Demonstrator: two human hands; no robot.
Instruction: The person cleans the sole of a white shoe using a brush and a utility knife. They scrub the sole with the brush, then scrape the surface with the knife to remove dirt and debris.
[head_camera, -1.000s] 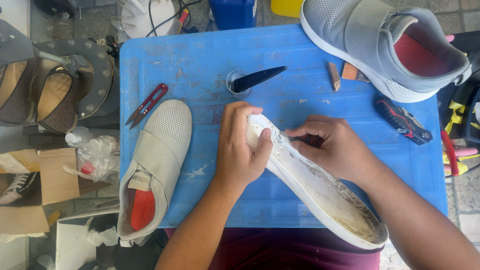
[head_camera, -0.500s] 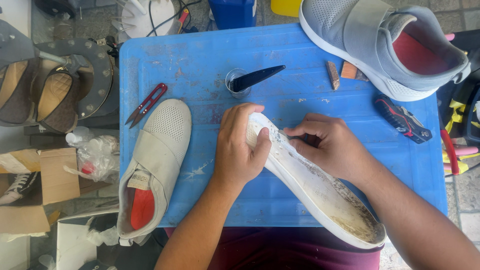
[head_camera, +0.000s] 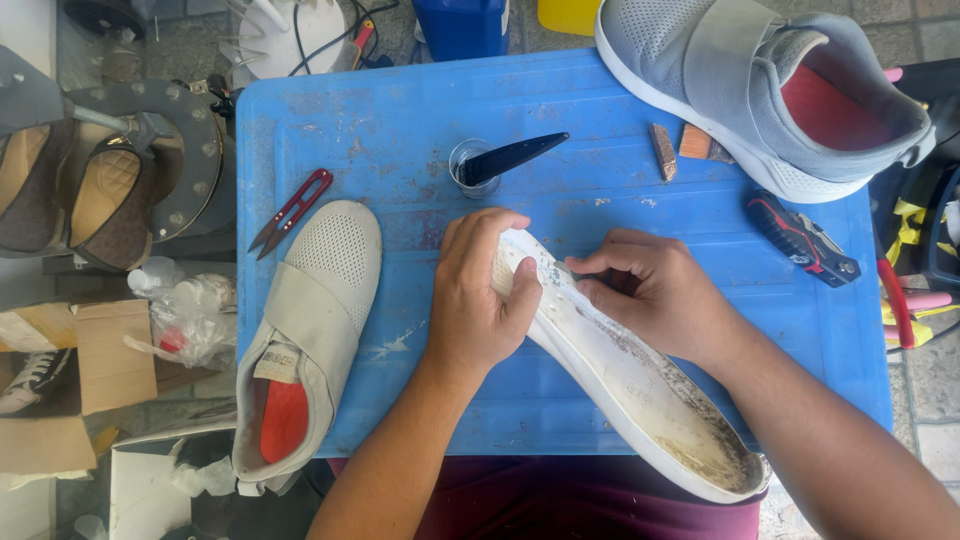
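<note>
Currently | left hand (head_camera: 478, 300) wrapped around toe of white detached sole (head_camera: 640, 385), mid blue table (head_camera: 600, 170), heel past its front edge | right hand (head_camera: 655, 295) fingertips pinched at sole rim, contents hidden | advice: brace toe firmly, work rim in short strokes.

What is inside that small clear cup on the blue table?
A dark, blade-shaped tool stands in the small clear cup, its pointed end sticking out to the right. Its lower tip and any liquid inside cannot be made out.
</note>
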